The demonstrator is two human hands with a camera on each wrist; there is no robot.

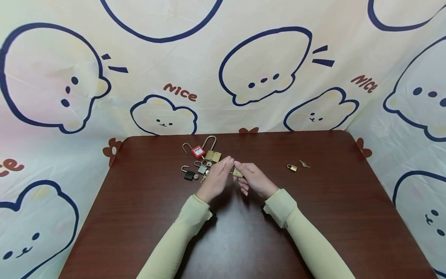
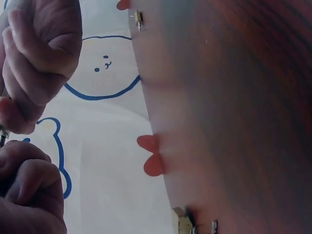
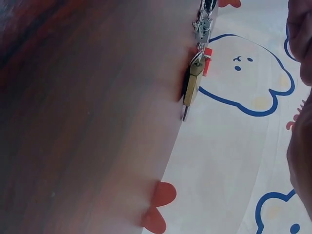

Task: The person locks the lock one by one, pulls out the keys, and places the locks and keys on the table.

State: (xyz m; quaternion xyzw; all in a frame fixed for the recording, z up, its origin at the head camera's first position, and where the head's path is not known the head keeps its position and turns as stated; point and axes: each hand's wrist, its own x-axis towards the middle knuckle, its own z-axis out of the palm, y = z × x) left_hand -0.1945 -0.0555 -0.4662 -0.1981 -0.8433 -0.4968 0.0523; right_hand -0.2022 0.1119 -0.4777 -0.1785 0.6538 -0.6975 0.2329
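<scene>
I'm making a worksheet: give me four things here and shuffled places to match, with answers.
1. Red padlock with white label
2. Rectangular brass padlock, partly hidden
3. Small brass padlock, uncovered
4. Pale cartoon-print fabric backdrop

A. Right side of brown table
B. In the right hand
C. Behind the table
D. Among locks on the left

1-D; 2-B; 3-A; 4-C

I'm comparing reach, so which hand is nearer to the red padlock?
Left. The left hand is close by, nearer the camera and slightly right of the red padlock. The right hand is farther off to the right, gripping a brass padlock.
</scene>
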